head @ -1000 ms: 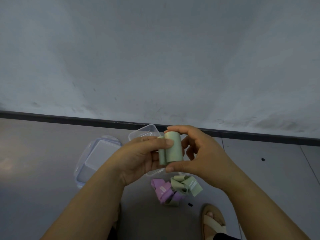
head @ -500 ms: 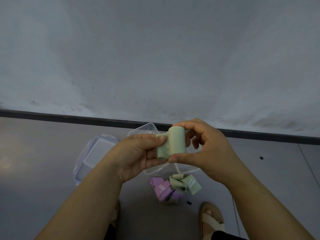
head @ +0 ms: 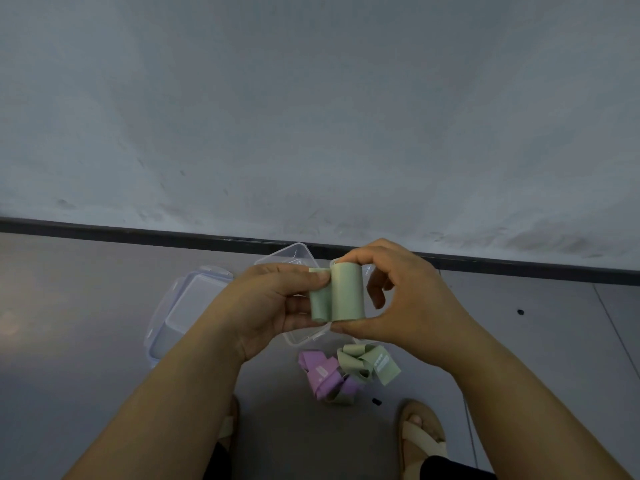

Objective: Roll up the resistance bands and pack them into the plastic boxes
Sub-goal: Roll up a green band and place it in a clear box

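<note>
Both hands are holding a green resistance band roll [head: 347,292] above the floor [head: 86,306] in front of the person, with its long axis standing nearly upright in the view. The right hand [head: 408,306] is grasping it end to end, thumb under the bottom and index finger over the top. The left hand [head: 273,306] has its grip pinching the unrolled tail [head: 320,303] just beside it. Behind the hands a clear plastic box [head: 294,252] is lying on the floor, its inside mostly hidden — a second clear piece [head: 187,313] with a bluish rim is sitting to its left. Loose purple and green bands [head: 325,375] are lying piled nearer the person.
</note>
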`<state>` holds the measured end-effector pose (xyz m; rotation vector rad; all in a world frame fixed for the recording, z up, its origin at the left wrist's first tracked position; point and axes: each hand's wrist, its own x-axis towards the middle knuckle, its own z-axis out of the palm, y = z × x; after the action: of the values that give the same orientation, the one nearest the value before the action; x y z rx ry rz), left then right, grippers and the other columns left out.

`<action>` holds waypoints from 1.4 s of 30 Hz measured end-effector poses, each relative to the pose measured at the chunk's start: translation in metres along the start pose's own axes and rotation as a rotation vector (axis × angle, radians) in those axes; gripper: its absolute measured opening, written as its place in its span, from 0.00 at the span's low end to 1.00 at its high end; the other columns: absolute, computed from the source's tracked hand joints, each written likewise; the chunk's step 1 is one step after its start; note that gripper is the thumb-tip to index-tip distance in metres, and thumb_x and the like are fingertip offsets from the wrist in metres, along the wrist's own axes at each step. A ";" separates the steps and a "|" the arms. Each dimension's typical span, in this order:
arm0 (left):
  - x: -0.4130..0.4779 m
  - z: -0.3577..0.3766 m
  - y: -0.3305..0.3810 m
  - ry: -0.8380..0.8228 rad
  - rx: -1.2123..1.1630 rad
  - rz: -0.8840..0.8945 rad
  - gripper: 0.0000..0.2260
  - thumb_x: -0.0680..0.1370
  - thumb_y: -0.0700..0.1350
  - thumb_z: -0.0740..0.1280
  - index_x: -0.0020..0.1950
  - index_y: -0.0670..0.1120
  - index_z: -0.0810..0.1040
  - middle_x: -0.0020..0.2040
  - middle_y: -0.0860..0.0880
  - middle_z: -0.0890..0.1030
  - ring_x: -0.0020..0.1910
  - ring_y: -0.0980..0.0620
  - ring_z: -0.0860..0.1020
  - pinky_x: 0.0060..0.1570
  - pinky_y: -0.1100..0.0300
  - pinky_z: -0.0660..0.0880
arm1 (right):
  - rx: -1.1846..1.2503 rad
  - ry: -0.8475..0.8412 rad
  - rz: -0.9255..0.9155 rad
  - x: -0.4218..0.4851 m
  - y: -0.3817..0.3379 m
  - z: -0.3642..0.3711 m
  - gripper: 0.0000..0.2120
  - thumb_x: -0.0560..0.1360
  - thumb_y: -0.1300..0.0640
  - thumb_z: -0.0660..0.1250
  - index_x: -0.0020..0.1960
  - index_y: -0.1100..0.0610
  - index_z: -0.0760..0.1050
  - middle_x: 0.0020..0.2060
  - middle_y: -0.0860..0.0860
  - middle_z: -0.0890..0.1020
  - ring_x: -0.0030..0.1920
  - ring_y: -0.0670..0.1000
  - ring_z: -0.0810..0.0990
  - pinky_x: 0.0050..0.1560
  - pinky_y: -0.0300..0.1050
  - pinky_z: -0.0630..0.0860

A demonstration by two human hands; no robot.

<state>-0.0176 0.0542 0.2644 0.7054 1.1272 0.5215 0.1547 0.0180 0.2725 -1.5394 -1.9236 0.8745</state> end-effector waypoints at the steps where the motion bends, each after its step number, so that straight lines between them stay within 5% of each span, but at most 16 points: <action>1: 0.000 0.001 0.000 -0.006 0.005 0.001 0.15 0.63 0.43 0.69 0.47 0.37 0.80 0.42 0.39 0.84 0.39 0.47 0.83 0.41 0.56 0.81 | 0.008 -0.004 0.006 0.000 0.000 -0.001 0.25 0.59 0.47 0.78 0.50 0.39 0.69 0.45 0.39 0.74 0.38 0.44 0.72 0.39 0.34 0.72; 14: 0.001 0.010 -0.008 0.011 0.129 0.048 0.23 0.60 0.48 0.73 0.52 0.38 0.80 0.47 0.42 0.84 0.47 0.46 0.83 0.47 0.56 0.80 | -0.110 -0.053 -0.019 0.001 0.008 0.010 0.23 0.65 0.49 0.75 0.56 0.45 0.70 0.48 0.39 0.69 0.44 0.31 0.68 0.39 0.26 0.66; 21: 0.000 0.009 -0.003 -0.049 -0.095 0.032 0.18 0.64 0.43 0.70 0.52 0.37 0.79 0.47 0.39 0.84 0.43 0.47 0.83 0.45 0.56 0.81 | 0.208 -0.019 0.043 0.000 0.003 0.009 0.29 0.66 0.56 0.76 0.57 0.37 0.65 0.51 0.36 0.71 0.43 0.40 0.73 0.42 0.30 0.72; 26: -0.002 0.005 -0.001 -0.154 -0.222 0.000 0.12 0.65 0.42 0.68 0.45 0.39 0.84 0.51 0.37 0.83 0.47 0.45 0.83 0.47 0.53 0.79 | 0.429 -0.033 0.102 0.000 -0.002 0.005 0.28 0.62 0.58 0.78 0.55 0.38 0.71 0.46 0.38 0.78 0.43 0.41 0.76 0.45 0.38 0.78; 37: 0.000 0.009 -0.003 -0.105 -0.180 0.009 0.15 0.64 0.42 0.69 0.49 0.38 0.80 0.45 0.39 0.84 0.42 0.47 0.84 0.43 0.56 0.81 | 0.040 0.078 0.012 0.002 0.006 0.006 0.24 0.62 0.50 0.76 0.53 0.38 0.69 0.46 0.38 0.74 0.42 0.43 0.73 0.41 0.30 0.69; 42: 0.001 0.013 -0.008 -0.057 -0.059 0.064 0.17 0.63 0.43 0.71 0.50 0.39 0.80 0.45 0.42 0.85 0.44 0.48 0.84 0.42 0.59 0.81 | -0.096 0.098 -0.021 0.002 0.009 0.013 0.22 0.64 0.49 0.76 0.54 0.43 0.72 0.46 0.35 0.70 0.43 0.33 0.69 0.40 0.28 0.66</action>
<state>-0.0048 0.0466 0.2614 0.7028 1.0346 0.5824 0.1501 0.0195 0.2569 -1.5834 -1.9321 0.6937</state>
